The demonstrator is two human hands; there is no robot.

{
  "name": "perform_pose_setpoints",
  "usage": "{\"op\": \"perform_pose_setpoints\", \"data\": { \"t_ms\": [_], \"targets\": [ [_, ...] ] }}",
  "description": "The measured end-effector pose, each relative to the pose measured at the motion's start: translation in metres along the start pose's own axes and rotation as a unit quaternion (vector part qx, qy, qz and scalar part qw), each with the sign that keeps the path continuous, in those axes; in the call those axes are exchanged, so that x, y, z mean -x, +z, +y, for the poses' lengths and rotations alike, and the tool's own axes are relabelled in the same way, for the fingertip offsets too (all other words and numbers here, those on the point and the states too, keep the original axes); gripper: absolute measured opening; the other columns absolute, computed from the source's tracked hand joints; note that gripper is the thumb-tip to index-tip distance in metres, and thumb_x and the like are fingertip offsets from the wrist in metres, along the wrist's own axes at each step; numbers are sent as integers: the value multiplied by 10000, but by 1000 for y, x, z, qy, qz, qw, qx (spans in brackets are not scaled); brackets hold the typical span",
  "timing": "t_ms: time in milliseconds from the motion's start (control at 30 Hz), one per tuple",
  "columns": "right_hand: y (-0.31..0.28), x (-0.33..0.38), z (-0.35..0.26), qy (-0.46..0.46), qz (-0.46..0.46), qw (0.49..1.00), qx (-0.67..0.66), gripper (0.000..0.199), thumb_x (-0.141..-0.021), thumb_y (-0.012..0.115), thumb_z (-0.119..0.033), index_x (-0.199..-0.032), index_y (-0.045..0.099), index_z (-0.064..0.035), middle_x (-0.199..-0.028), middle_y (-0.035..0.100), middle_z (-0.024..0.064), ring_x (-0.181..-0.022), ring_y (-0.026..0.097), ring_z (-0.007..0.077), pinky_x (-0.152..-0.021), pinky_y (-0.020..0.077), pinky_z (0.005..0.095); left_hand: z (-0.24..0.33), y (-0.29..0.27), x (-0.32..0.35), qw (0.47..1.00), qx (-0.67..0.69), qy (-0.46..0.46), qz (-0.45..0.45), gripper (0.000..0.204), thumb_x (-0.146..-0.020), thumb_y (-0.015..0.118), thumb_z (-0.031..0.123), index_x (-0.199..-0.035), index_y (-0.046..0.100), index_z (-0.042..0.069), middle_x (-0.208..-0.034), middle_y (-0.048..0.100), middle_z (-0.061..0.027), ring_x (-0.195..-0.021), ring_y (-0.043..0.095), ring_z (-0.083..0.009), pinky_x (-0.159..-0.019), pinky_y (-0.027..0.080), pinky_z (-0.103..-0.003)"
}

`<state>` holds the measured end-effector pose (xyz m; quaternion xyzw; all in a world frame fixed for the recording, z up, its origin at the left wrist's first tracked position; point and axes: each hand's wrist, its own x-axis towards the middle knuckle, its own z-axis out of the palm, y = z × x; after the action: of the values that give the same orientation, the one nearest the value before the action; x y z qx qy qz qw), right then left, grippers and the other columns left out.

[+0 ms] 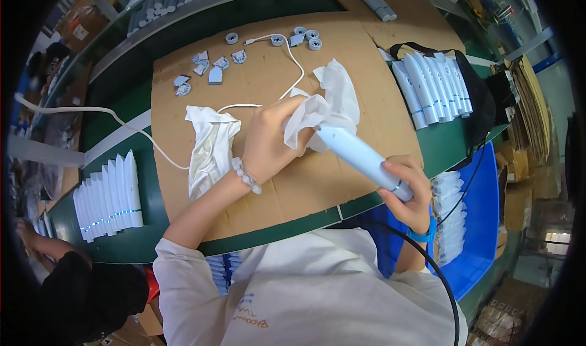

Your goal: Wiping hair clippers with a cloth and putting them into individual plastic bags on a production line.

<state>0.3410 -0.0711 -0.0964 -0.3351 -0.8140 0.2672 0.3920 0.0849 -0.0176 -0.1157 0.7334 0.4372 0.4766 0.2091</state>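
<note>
The left hand (268, 141) has its fingers closed around a white cloth (326, 105), pressing it against the tip of a pale blue handheld device (360, 156), while the right hand (409, 193) grips the device's lower end, holding it slanted above the brown cardboard sheet (342, 53) on the green desk (140, 224). A second crumpled cloth (210, 147) lies just left of the left hand, with 1 white cable (293, 65) running past it. Rows of similar devices (110, 196) lie at the desk's left, and more (433, 86) at its right.
</note>
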Motion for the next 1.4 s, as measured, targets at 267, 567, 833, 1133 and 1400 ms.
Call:
{"op": "perform_pose_setpoints", "data": {
  "t_ms": [267,567,833,1133,1400],
  "targets": [
    [3,-1,-3,38,60,991,111,536,-604,711,62,-1104,561,-60,-972,575,140,-816,590,290,-670,484,333,16,-7,-4,985,121,-120,-2,153,-840,602,136,-909,604,-1,-771,612,-26,-712,533,-65,-645,435,-218],
    [11,-10,-7,17,58,978,198,530,-618,713,36,-1118,574,-73,-947,578,117,-757,602,264,-614,490,317,20,-6,-1,989,93,-109,24,142,-746,676,95,-838,632,-5,-704,631,-118,-581,609,-222,-528,453,-282],
    [29,-11,-6,-82,86,936,331,427,-595,718,39,-992,678,-116,-936,582,90,-622,529,191,-526,456,282,13,0,3,998,-16,48,49,246,-628,679,46,-872,652,53,-748,628,-88,-681,604,-265,-581,475,-323],
    [47,-8,-10,192,151,960,-134,287,-823,600,-84,-1107,596,-49,-1079,541,88,-662,547,153,-486,455,244,35,-1,11,993,-64,98,-13,315,-605,682,84,-919,657,69,-722,596,-68,-647,589,-227,-553,465,-312],
    [89,-13,-23,365,141,739,-549,472,-969,285,-354,-1328,323,-50,-1226,472,120,-1119,472,179,-929,403,315,56,20,36,991,11,117,-68,258,-603,647,128,-851,646,59,-708,590,-52,-644,590,-203,-547,471,-306]
  ]
}}
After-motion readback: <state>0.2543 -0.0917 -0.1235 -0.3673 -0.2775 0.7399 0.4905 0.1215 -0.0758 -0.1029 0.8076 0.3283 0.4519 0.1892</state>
